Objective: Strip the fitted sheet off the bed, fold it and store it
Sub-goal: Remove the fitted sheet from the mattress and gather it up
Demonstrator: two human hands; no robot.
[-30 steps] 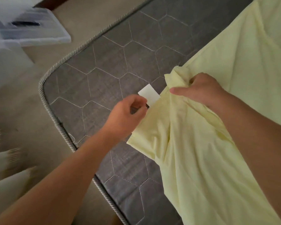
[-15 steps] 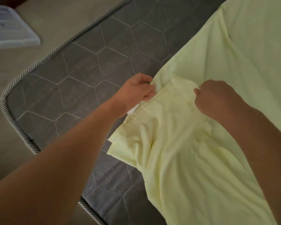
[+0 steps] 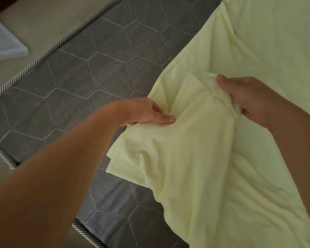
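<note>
On the mattress [image 3: 89, 72], both hands had hold of a bunched corner of the sheet [image 3: 268, 51].
Left hand [image 3: 141, 111] pinched the hem, thumb flat on top and fingers tucked under the fabric. Right hand [image 3: 250, 99] clutched a gathered wad of the edge, thumb over it. The pale yellow sheet lay rumpled across the right side, with the grey quilted top showing on the left. Some white plastic thing [image 3: 5, 42] sat on the floor [image 3: 34, 20] top left, too cropped to tell what.
</note>
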